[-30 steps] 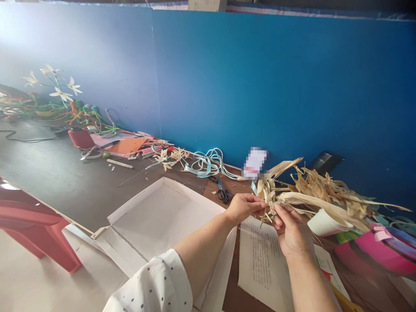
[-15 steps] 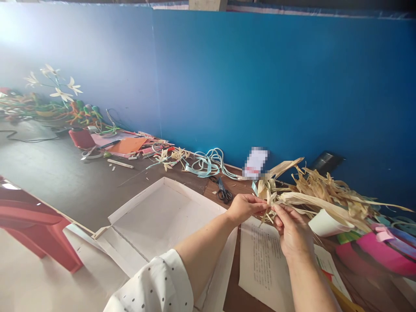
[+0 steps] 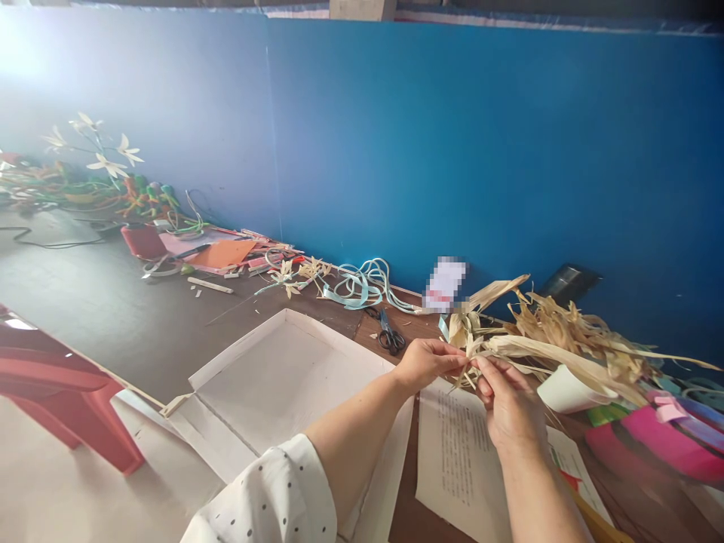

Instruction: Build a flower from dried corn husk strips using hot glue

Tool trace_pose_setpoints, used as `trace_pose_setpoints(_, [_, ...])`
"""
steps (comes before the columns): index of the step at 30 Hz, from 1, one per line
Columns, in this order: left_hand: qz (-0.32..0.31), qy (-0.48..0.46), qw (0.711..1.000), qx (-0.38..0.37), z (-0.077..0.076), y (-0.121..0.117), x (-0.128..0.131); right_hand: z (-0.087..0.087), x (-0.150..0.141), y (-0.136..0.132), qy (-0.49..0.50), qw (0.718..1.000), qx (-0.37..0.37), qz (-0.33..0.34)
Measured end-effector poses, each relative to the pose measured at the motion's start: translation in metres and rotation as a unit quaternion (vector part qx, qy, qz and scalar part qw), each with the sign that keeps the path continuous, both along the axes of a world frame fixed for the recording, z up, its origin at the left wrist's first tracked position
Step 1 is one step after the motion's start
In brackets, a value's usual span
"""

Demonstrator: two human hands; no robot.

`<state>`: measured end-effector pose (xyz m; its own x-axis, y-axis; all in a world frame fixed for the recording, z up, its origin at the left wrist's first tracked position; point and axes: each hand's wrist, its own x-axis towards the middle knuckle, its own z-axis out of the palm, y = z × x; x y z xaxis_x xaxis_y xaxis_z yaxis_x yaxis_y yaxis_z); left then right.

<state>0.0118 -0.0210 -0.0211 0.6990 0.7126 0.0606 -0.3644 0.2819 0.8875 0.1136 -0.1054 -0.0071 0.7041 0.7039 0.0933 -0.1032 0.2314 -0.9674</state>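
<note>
My left hand (image 3: 425,365) and my right hand (image 3: 513,407) meet fingertip to fingertip, both pinched on a small pale piece of dried corn husk (image 3: 471,348). The fingers cover part of it, and its edges blend with the husk behind. Just beyond my hands lies a loose heap of dry corn husks (image 3: 566,324), with a long strip stretching to the right. Black-handled scissors (image 3: 389,332) lie on the table left of my left hand. Beneath my right hand is a printed sheet (image 3: 452,460).
An open cardboard tray (image 3: 283,369) lies left of my forearm. A white cup (image 3: 574,388) lies tipped beside a pink bag (image 3: 656,437). Pale blue cord (image 3: 362,283), husk flowers (image 3: 291,275) and paper scraps line the blue wall. A red chair (image 3: 73,400) stands lower left.
</note>
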Motion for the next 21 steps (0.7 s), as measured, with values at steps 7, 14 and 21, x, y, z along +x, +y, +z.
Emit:
trace_pose_setpoints(7, [-0.002, -0.006, 1.000, -0.020, 0.0020, -0.0008, -0.0005, -0.0004, 0.0008, -0.0006, 0.003, 1.000, 0.003, -0.001])
trace_pose_setpoints(14, [-0.007, -0.013, 1.000, -0.016, 0.0026, -0.0011, -0.0012, -0.0002, -0.0005, 0.0000, 0.000, 1.000, 0.011, -0.006])
trace_pose_setpoints(21, [-0.012, -0.013, 1.000, -0.014, 0.0028, -0.0014, -0.0020, 0.0026, -0.0008, -0.0006, 0.017, 1.000, 0.015, 0.010])
